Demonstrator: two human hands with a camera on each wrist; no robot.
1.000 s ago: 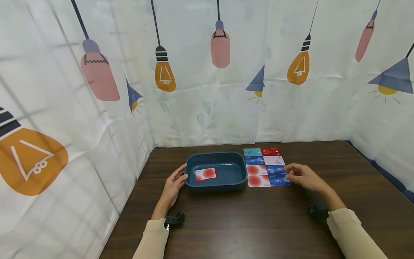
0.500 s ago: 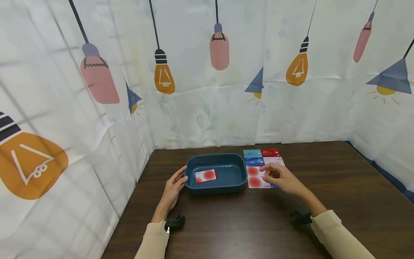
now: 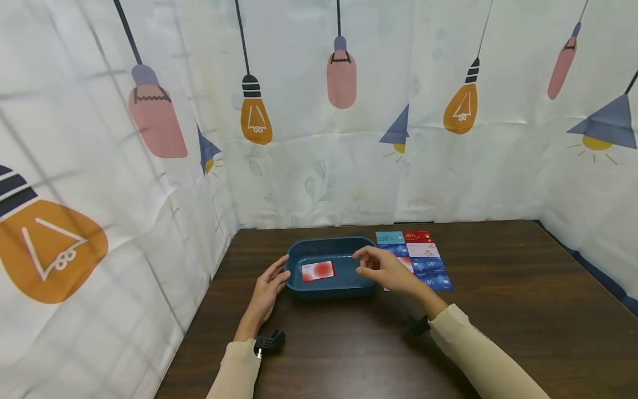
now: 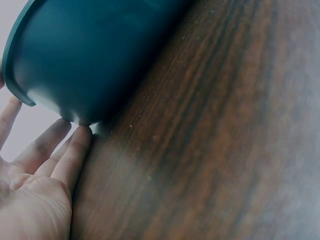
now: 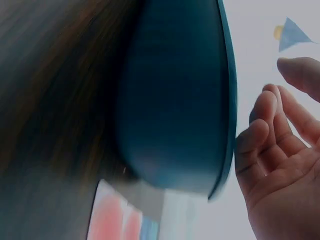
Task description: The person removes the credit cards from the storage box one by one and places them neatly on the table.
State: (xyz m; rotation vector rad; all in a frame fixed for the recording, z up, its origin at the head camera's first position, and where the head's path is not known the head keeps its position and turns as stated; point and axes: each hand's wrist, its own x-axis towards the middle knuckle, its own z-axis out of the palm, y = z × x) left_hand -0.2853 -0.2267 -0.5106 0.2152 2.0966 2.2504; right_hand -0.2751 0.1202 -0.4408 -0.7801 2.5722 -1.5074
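Observation:
A dark blue rectangular plastic tub [image 3: 324,293] stands on the table, with red-and-white cards [image 3: 317,270] lying inside toward its left. My left hand [image 3: 266,291] touches the tub's left end; in the left wrist view its extended fingers [image 4: 75,150] meet the tub's wall. Over the tub's right end hovers my right hand [image 3: 385,270], fingers bent and thumb apart from them. Nothing shows between them in the right wrist view, where the hand [image 5: 280,160] is beside the rim. Right of the tub, several VIP cards [image 3: 430,266] lie in two columns, the left one partly hidden by my right hand.
The brown wooden table [image 3: 329,349] reaches back to a white curtain [image 3: 299,183] printed with lamps and bulbs. Dark straps with wrist cameras sit at both cuffs.
My right hand has moved left from the right-hand column of cards, across the left column, to above the tub's right end. The left hand stays at the tub.

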